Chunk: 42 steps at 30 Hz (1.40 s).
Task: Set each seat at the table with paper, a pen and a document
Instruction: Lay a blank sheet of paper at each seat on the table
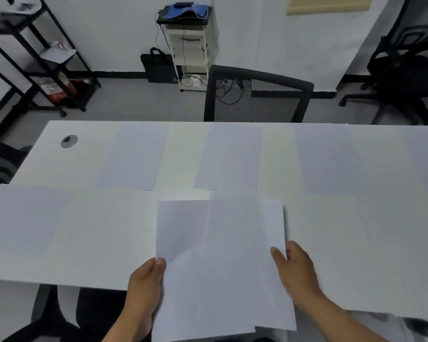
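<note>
I hold a small stack of white paper sheets (223,262) over the near edge of the white table (84,149). My left hand (146,285) pinches the stack's left edge, thumb on top. My right hand (297,270) pinches its right edge. The sheets in the stack are slightly fanned apart. Single sheets lie flat on the table: one at far left-centre (134,156), one at far centre (230,156), one at far right (331,159), and one at near left (22,218). No pen is in view.
A black mesh office chair (257,95) stands at the table's far side. Another black chair (405,70) is at the back right. A black shelf rack (35,58) stands back left, a white cart (188,50) against the wall. A cable grommet (69,141) sits in the tabletop.
</note>
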Each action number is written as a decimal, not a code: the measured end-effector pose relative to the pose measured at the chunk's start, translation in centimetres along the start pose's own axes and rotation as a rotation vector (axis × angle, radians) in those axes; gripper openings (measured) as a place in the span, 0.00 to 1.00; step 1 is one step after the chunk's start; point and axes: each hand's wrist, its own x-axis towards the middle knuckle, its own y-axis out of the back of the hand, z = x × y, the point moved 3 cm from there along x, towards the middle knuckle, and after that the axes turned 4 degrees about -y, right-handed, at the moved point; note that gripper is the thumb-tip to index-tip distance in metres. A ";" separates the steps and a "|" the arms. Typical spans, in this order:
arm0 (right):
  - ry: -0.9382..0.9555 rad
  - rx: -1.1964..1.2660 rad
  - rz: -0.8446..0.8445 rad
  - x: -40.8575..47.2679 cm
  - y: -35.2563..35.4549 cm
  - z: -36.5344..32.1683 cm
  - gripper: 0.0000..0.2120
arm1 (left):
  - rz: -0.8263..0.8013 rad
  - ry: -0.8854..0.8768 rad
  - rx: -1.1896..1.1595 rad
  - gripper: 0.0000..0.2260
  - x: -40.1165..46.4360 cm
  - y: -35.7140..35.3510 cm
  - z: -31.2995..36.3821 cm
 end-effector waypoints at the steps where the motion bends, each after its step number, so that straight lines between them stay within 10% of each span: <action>1: 0.004 -0.026 0.019 0.2 0.1 0.2 0.19 | 0.015 -0.010 0.004 0.16 0.0 0.5 0.2; 42: 0.044 -0.593 0.021 2.8 1.4 -0.4 0.21 | -0.021 -0.067 0.065 0.15 -2.6 -1.7 3.5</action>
